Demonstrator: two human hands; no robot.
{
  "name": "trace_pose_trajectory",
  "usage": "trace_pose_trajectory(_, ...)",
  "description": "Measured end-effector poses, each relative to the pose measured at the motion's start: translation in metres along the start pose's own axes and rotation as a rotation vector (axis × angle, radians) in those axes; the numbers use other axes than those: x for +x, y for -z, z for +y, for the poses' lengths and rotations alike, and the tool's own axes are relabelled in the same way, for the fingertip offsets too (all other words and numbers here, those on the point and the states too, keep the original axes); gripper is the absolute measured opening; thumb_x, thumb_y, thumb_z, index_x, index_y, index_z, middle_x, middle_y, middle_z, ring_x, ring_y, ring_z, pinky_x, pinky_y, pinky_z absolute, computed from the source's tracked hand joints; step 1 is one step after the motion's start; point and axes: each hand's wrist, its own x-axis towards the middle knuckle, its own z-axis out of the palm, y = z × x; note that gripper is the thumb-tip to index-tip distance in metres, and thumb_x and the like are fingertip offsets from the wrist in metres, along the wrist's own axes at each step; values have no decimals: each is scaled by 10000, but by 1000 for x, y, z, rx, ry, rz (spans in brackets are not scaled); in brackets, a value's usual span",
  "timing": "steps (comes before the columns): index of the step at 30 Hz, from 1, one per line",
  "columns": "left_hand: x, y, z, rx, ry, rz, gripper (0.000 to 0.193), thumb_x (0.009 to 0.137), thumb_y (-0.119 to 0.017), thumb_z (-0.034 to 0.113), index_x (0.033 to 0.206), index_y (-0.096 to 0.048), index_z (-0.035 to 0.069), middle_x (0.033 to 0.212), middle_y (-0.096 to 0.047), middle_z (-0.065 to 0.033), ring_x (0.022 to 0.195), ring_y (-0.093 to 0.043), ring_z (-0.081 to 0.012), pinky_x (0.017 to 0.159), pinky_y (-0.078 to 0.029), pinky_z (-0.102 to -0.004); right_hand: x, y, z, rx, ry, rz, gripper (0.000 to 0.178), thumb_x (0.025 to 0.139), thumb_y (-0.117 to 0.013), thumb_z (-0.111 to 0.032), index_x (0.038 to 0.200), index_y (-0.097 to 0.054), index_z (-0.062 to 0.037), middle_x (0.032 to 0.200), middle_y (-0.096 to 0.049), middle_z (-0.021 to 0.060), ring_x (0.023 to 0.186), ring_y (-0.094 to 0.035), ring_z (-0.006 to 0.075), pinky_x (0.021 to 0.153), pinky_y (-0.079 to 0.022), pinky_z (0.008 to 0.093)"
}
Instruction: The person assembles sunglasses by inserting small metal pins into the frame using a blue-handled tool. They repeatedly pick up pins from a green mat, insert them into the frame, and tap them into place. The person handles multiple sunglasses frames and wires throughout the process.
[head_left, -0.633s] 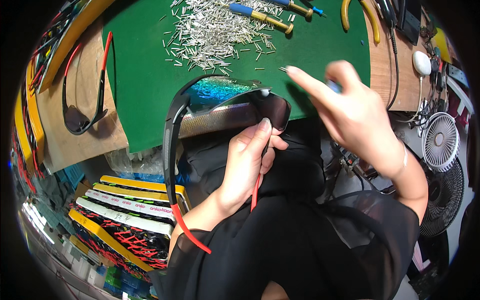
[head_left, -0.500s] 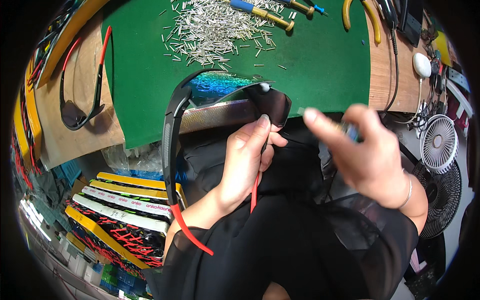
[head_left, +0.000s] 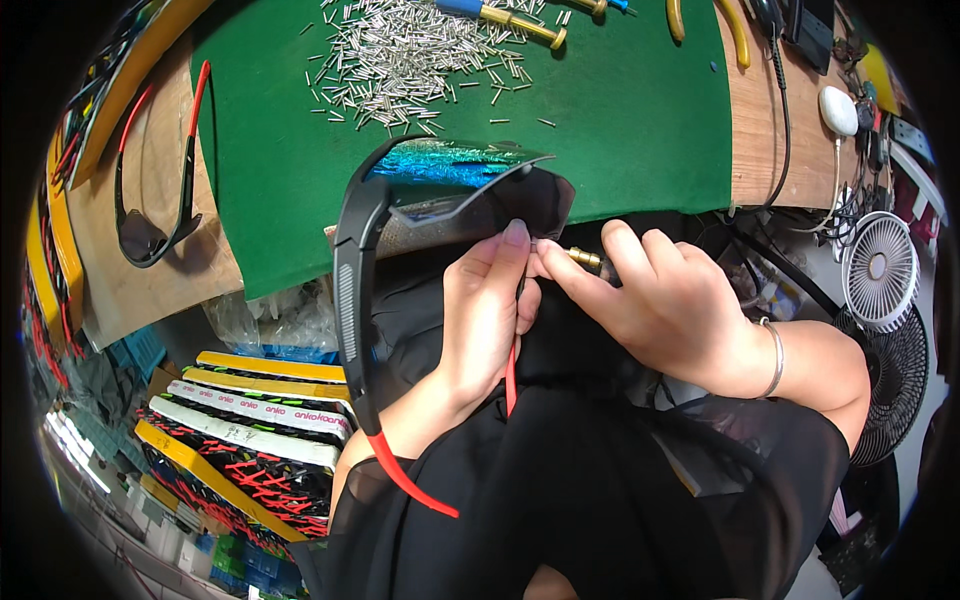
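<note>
A pair of wraparound sunglasses (head_left: 352, 290) with a dark frame, blue-green mirrored lens and red temple tips hangs in front of me. My left hand (head_left: 490, 295) is closed on it, pinching the near hinge corner of the frame between thumb and fingers. One red-tipped temple runs down below that hand. My right hand (head_left: 670, 300) meets the left fingertips at the same corner, its index fingertip pressed close there. Within the right hand is a slim tool with a brass-coloured end (head_left: 585, 258); most of it is hidden by the fingers. What sits exactly between the fingertips is too small to make out.
Loose silver pins (head_left: 400, 65) lie heaped on the green mat (head_left: 620, 130), beside a blue-and-brass screwdriver-like tool (head_left: 510, 22). Yellow-handled pliers (head_left: 738, 35) are at far right. Another pair of sunglasses (head_left: 150, 245) lies left. Stacked trays (head_left: 250, 430) and fans (head_left: 880, 270) flank me.
My right hand has come in from the right to the left fingertips, bringing the tool with it. The sunglasses have tilted slightly, their lower red tip shifting right.
</note>
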Motion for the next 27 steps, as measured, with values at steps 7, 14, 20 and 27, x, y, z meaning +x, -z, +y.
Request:
trace_pose_trajectory(7, 2, 4, -2, -52, -28, -30, 401, 936, -415, 329, 759, -577, 9, 559, -494, -3, 411, -354, -32, 371, -260, -177, 7, -1, 3, -14, -4, 26, 263, 745, -538, -217, 1003, -573, -183, 621, -441, -10, 439, -408, 74, 341, -341, 175)
trace_pose_trajectory(14, 3, 5, -1, -62, -8, -26, 374, 936, -417, 316, 805, -577, 5, 685, -572, -33, 427, -366, -35, 379, -279, -172, 9, -1, 3, -18, -13, 34, 276, 747, -543, -223, 1016, -556, -164, 582, -429, -21, 421, -409, 65, 337, -344, 174)
trace_pose_trajectory(20, 5, 7, -3, -73, -8, -38, 354, 935, -423, 308, 831, -580, 8, 681, -580, -33, 419, -359, -33, 374, -270, -174, 9, -4, 2, 39, -35, 33, 267, 763, -551, -229, 1018, -553, -151, 575, -430, -22, 414, -413, 73, 351, -355, 176)
trace_pose_trajectory(27, 5, 9, -2, -67, -2, -44, 347, 929, -438, 307, 829, -578, 6, 670, -581, -36, 420, -354, -31, 370, -260, -175, 12, -7, 0, 86, -43, 43, 305, 756, -574, -238, 1040, -542, -132, 585, -451, -19, 428, -446, 80, 362, -366, 183)
